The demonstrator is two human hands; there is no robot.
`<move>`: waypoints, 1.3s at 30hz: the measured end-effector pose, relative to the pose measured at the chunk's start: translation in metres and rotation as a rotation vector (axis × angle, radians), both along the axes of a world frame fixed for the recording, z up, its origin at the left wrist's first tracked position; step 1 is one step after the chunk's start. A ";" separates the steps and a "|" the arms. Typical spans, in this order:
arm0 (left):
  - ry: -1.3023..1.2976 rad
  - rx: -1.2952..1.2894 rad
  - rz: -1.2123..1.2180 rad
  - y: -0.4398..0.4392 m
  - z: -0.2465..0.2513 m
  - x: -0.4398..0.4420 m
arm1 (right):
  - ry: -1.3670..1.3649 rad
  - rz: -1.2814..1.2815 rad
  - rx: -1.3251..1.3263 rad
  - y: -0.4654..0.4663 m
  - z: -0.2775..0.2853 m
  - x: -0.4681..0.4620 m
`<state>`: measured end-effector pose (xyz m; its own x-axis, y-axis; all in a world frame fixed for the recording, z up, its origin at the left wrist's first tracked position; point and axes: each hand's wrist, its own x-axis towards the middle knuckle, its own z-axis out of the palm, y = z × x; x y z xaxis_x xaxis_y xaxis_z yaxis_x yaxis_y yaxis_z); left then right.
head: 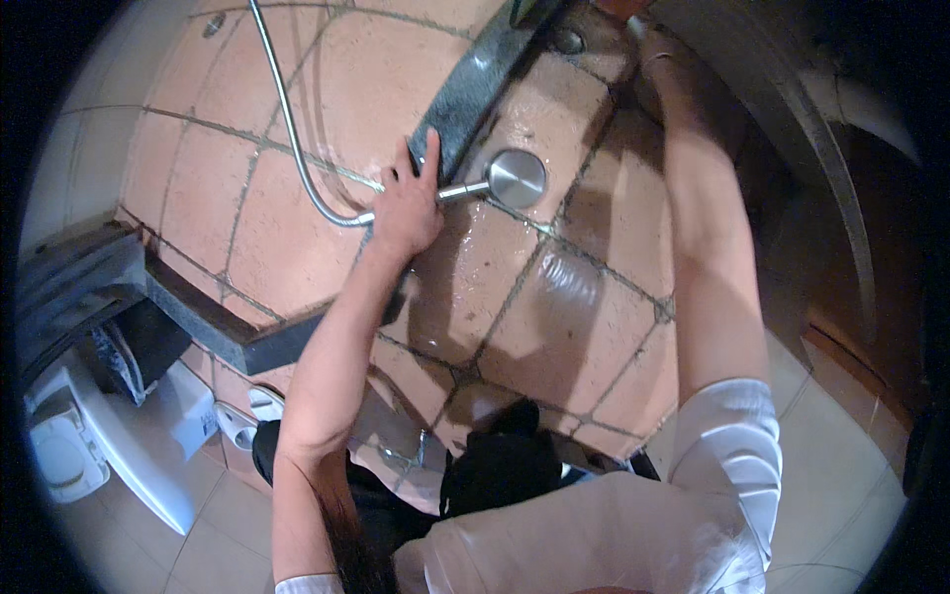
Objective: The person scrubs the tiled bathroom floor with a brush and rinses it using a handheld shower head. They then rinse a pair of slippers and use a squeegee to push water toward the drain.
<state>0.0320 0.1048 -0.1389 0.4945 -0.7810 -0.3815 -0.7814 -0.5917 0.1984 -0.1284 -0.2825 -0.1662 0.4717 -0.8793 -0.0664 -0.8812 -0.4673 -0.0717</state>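
My left hand (408,204) is around the handle of a metal hand-held shower head (517,178), with two fingers extended over a dark stone curb (471,93). The round head lies over wet terracotta-coloured tiles (505,304), right of the curb. A flexible metal shower hose (286,111) runs from the handle up past the top edge. My right arm reaches to the top right, where my right hand (652,46) is dim and blurred. Beside its fingers are a small whitish thing (636,28) and something red (622,7); whether it grips them is unclear.
At the lower left stand a white toilet (70,453) and a dark bin (145,345). Another stretch of dark curb (278,345) bends around the tiled area. A round dark fitting (569,41) sits near the right hand. A curved panel (839,171) rises at the right.
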 end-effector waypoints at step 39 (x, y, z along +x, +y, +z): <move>0.066 -0.014 0.014 -0.004 0.001 0.007 | -0.358 -0.070 -0.137 -0.067 -0.031 0.017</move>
<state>0.0391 0.1003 -0.1375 0.4793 -0.7798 -0.4027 -0.7580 -0.5991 0.2579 -0.1112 -0.3494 -0.1974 0.3822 -0.8994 0.2122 -0.8418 -0.4336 -0.3215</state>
